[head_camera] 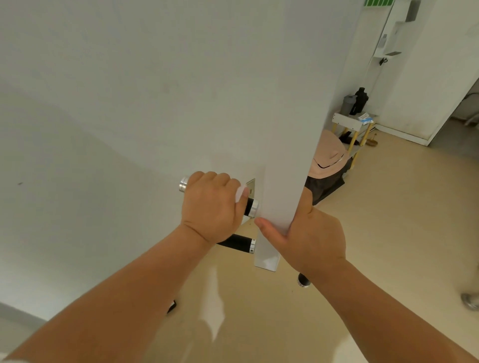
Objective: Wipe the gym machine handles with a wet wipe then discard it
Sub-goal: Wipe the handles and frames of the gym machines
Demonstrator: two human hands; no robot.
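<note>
The left hand (211,207), curled round the upper black handle (251,207) with silver end caps, hides nearly all of its grip. Of the white wet wipe (241,193) only a small corner shows beside the thumb. The right hand (313,241) wraps the white upright post (282,181), its fingers out of sight behind it. The lower black handle (237,242) vanishes under the left wrist. Another black handle end (303,280) peeks from beneath the right forearm. The post cuts off the pink fabric hat (328,155). The top edge crops a green sign (378,2).
</note>
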